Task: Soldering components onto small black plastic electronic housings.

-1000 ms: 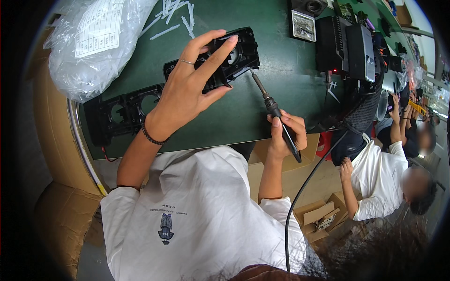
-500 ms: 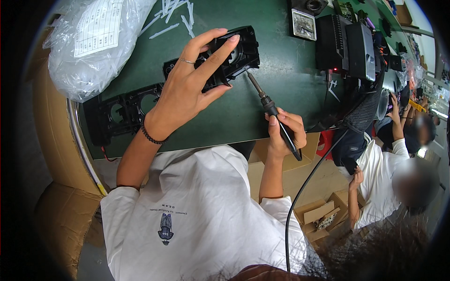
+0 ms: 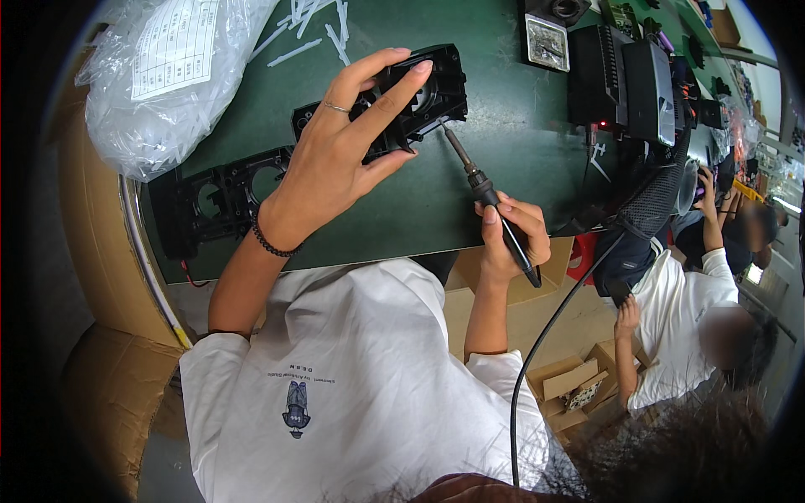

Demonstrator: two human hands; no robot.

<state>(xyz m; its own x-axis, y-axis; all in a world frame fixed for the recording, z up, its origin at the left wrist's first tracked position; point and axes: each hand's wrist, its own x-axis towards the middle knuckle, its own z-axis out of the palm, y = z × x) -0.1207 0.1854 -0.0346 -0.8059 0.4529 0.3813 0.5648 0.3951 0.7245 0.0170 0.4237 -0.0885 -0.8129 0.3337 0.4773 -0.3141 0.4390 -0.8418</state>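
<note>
My left hand (image 3: 335, 147) spans a black plastic housing (image 3: 451, 82) with round openings, its thumb and fingers gripping the part against the green tabletop. In my right hand (image 3: 513, 239) is a soldering iron (image 3: 485, 189), held like a pen. Its metal tip meets or nearly meets the near edge of the housing; I cannot tell if there is contact. Part of the housing is hidden beneath my left hand. Another black housing (image 3: 205, 205) lies to the left, by my wrist, with a short red wire at its near end.
A clear plastic bag (image 3: 168, 126) of pale parts stands at far left, near loose white plastic strips (image 3: 295, 52). Black bench units (image 3: 597, 80) and a small metal tray (image 3: 547, 44) occupy the right. The iron's cable (image 3: 537, 335) hangs beside my right arm. Co-workers (image 3: 683, 310) sit at right.
My hands, the housing and the soldering iron stay almost where they were. At the right, the nearer co-worker's head and hand have shifted slightly.
</note>
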